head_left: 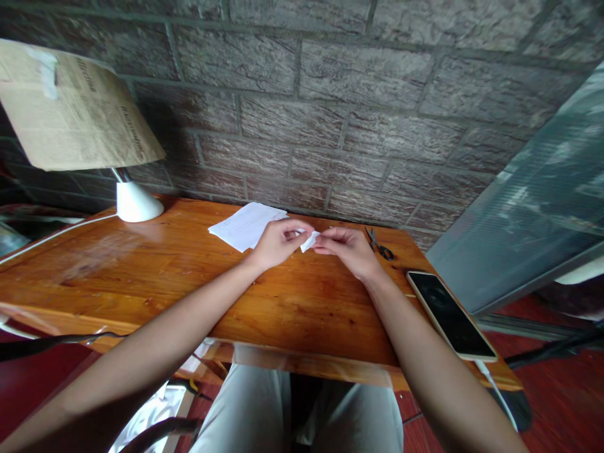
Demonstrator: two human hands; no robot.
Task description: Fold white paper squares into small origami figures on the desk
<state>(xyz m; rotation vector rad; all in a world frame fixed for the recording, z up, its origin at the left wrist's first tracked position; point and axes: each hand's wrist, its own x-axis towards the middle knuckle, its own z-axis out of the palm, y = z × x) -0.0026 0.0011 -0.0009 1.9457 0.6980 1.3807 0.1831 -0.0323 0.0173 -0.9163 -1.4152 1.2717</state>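
Observation:
A small folded piece of white paper (309, 241) is held between my two hands above the wooden table. My left hand (282, 239) pinches its left side between thumb and fingers. On its right side, my right hand (346, 246) grips the paper with thumb and fingertips. Behind my left hand lies a stack of white paper sheets (245, 223), partly covered by that hand. A pair of scissors (379, 245) with dark handles rests just right of my right hand.
A smartphone (450, 314) with a white cable lies along the table's right edge. At the far left stands a lamp with a white base (136, 202) and a printed shade (80, 113). A brick wall (330, 126) closes off the wooden table's (302, 321) back.

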